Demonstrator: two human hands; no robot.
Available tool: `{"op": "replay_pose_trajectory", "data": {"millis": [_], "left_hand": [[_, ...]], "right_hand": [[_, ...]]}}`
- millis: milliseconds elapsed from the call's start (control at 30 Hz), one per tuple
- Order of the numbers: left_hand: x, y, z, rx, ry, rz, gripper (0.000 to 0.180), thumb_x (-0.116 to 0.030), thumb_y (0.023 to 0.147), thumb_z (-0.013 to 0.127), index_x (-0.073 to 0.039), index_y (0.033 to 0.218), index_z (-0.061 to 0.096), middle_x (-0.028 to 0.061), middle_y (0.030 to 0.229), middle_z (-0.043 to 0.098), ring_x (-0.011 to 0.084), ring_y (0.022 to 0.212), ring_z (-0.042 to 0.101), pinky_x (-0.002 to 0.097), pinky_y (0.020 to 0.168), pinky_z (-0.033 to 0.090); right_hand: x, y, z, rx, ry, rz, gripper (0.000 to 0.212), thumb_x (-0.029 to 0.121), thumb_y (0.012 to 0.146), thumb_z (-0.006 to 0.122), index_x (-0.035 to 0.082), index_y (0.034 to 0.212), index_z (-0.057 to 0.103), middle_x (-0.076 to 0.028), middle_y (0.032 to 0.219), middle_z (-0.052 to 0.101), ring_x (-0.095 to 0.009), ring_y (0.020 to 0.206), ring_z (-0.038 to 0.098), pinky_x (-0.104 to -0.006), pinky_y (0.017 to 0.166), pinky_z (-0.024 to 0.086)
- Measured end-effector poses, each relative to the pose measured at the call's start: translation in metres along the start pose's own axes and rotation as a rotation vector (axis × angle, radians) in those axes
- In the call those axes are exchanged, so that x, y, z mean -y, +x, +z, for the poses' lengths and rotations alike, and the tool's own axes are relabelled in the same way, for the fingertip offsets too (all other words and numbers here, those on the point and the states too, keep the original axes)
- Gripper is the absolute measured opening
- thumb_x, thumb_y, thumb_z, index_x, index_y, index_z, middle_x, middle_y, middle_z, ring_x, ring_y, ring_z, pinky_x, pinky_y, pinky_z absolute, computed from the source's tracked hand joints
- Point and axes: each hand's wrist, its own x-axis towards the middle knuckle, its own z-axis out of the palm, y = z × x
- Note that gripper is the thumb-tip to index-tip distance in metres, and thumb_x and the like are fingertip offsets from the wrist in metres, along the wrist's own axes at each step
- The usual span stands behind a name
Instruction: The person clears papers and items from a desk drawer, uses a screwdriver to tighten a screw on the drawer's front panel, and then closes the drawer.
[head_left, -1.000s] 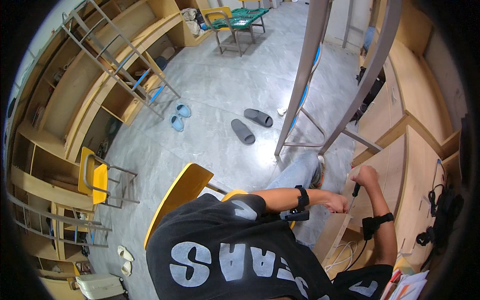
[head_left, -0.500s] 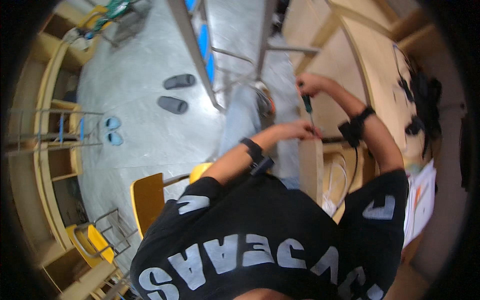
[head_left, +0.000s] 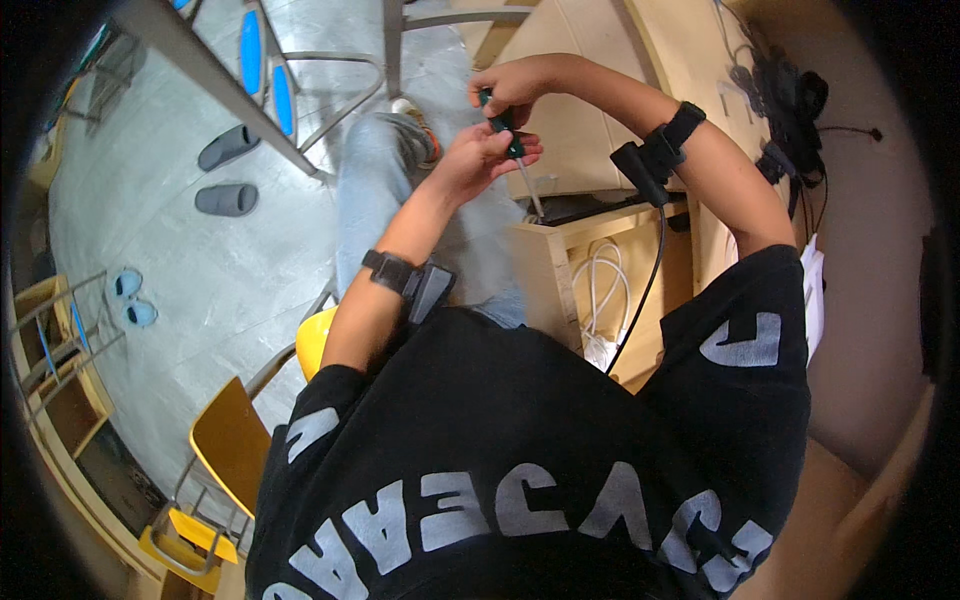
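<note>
A screwdriver [head_left: 507, 130] with a dark green handle and a metal shaft slants down to the top corner of an open wooden drawer [head_left: 545, 265]. My right hand [head_left: 520, 85] grips the upper end of the handle. Lower down, my left hand [head_left: 480, 160] lies palm up, its thumb against the handle and its fingers loosely stretched behind it. The shaft's tip meets the drawer's edge; whether a screw sits there is too small to tell. A dark rail [head_left: 590, 210] runs beside that corner.
White cable [head_left: 600, 285] lies coiled inside the drawer. Black cords and gear [head_left: 790, 100] rest on the wooden desk at right. A metal ladder frame [head_left: 220, 90] stands ahead. Yellow chairs [head_left: 230, 440] and grey slippers [head_left: 227, 199] are to the left. A black cable hangs from my right wrist strap.
My left hand has left the screwdriver's tip by the drawer corner and moved up to the lower handle. My right hand stays on the handle. The whole view has shifted.
</note>
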Motion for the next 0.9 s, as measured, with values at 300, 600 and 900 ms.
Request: {"op": "replay_pose_trajectory", "data": {"millis": [300,600,900], "left_hand": [[-0.010,0.005,0.028,-0.258,0.351,-0.008,0.019,-0.010,0.089,0.065,0.006,0.095,0.056,0.0142,0.090,0.068,0.0205,0.080,0.069,0.0304,0.074,0.057],[-0.005,-0.005,0.013,-0.065,0.046,-0.072,0.028,-0.014,0.099,0.048,0.009,0.114,0.052,0.0230,0.114,0.061,0.0356,0.103,0.064,0.0436,0.092,0.053],[0.001,0.007,0.007,0.021,-0.008,0.000,0.023,-0.008,0.096,0.051,0.005,0.115,0.052,0.0215,0.119,0.061,0.0333,0.109,0.062,0.0417,0.096,0.050]], "right_hand": [[-0.003,-0.009,-0.011,-0.355,-0.662,-0.229,0.044,0.044,0.085,0.063,0.001,0.097,0.065,-0.011,0.070,0.061,-0.024,0.063,0.061,-0.0366,0.059,0.046],[-0.017,0.011,-0.014,-0.124,-0.484,-0.331,0.024,0.022,0.081,0.060,0.000,0.087,0.068,-0.016,0.082,0.069,-0.027,0.075,0.064,-0.0376,0.069,0.049],[-0.015,0.006,-0.025,0.010,-0.344,-0.281,0.024,0.009,0.081,0.058,0.001,0.103,0.062,-0.011,0.095,0.067,-0.020,0.086,0.060,-0.0332,0.076,0.048]]}}
